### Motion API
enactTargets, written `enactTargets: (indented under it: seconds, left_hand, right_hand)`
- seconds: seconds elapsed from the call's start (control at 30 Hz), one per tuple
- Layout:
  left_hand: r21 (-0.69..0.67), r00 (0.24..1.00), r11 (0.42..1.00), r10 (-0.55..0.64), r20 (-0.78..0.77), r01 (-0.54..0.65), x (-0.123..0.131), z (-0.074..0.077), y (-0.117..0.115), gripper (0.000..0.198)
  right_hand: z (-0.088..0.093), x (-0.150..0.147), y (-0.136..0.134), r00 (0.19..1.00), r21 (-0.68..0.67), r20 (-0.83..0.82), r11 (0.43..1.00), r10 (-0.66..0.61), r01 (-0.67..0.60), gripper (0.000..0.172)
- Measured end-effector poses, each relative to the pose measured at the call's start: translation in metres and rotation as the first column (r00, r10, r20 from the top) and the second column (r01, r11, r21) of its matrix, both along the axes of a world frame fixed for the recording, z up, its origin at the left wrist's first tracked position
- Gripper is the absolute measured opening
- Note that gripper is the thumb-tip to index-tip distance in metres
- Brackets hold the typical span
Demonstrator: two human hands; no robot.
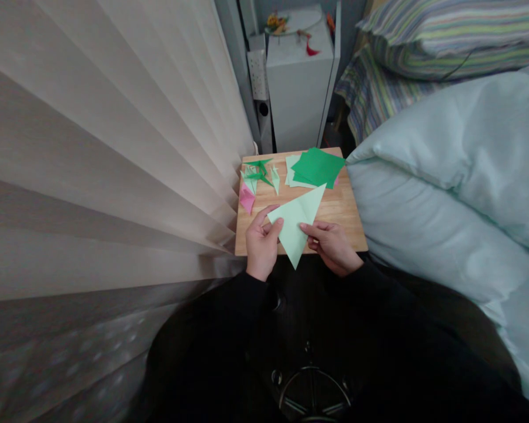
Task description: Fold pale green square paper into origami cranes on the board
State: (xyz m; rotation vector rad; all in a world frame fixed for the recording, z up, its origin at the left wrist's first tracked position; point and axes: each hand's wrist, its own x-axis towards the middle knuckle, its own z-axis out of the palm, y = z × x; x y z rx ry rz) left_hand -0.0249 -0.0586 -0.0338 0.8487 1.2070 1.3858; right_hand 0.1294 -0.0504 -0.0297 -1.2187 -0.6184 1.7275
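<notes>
A pale green sheet of origami paper [296, 220], folded into a triangle, is held up over the near part of a small wooden table [348, 217]. My left hand [263, 241] pinches its left side, thumb on top. On the right edge, my right hand [330, 244] grips it between thumb and fingers. Behind the triangle lie dark green paper sheets [320, 166] on top of pale green sheets [291, 173]. At the table's far left sit folded green paper pieces [258, 170], with a pink folded piece [247, 198] in front of them.
A pleated curtain [171, 117] hangs close along the table's left side. To the right is a bed with a pale blue quilt [423, 194] and striped pillows [458, 35]. Beyond the table stands a white cabinet [297, 94] with small ornaments on top.
</notes>
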Motion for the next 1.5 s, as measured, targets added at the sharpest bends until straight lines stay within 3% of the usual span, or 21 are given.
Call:
enactTargets:
  seconds: [0.37,0.57,0.67,0.77,0.93,1.07,1.27,1.5]
  left_hand:
    - [0.012,0.999,1.000,-0.003,-0.034,0.003,0.000,0.001,0.000,0.052]
    - [0.004,0.997,1.000,0.013,-0.076,-0.012,0.003,0.006,-0.002,0.053]
    - [-0.040,0.999,0.998,0.040,0.002,-0.039,0.011,0.004,-0.006,0.058]
    - [-0.099,0.998,0.994,-0.031,0.048,0.036,0.021,0.001,-0.011,0.062]
    - [-0.188,0.981,0.963,-0.187,0.059,0.195,0.023,0.001,-0.014,0.041]
    - [-0.243,0.973,0.943,-0.218,0.071,0.229,0.015,0.004,-0.013,0.038]
    - [-0.344,0.945,0.882,-0.320,0.066,0.322,0.011,0.008,-0.017,0.028]
    - [-0.344,0.927,0.862,-0.365,0.086,0.372,0.006,0.005,-0.017,0.027]
  right_hand:
    - [-0.002,0.001,0.000,0.999,-0.018,-0.018,0.999,0.043,-0.043,0.048]
    - [-0.003,-0.002,-0.001,0.997,0.040,0.030,0.997,-0.071,0.070,0.048]
    - [-0.004,-0.004,-0.002,0.989,0.087,0.074,0.989,-0.125,0.119,0.047]
    - [-0.004,-0.006,-0.002,0.982,0.121,0.094,0.981,-0.165,0.153,0.047]
    - [-0.005,-0.007,-0.004,0.985,0.108,0.072,0.983,-0.158,0.150,0.048]
    - [-0.005,-0.005,-0.002,0.985,0.115,0.070,0.982,-0.159,0.151,0.049]
    - [-0.004,0.016,0.017,0.941,0.188,0.109,0.936,-0.322,0.298,0.048]
    - [0.002,0.045,0.039,0.874,0.243,0.099,0.863,-0.476,0.443,0.036]
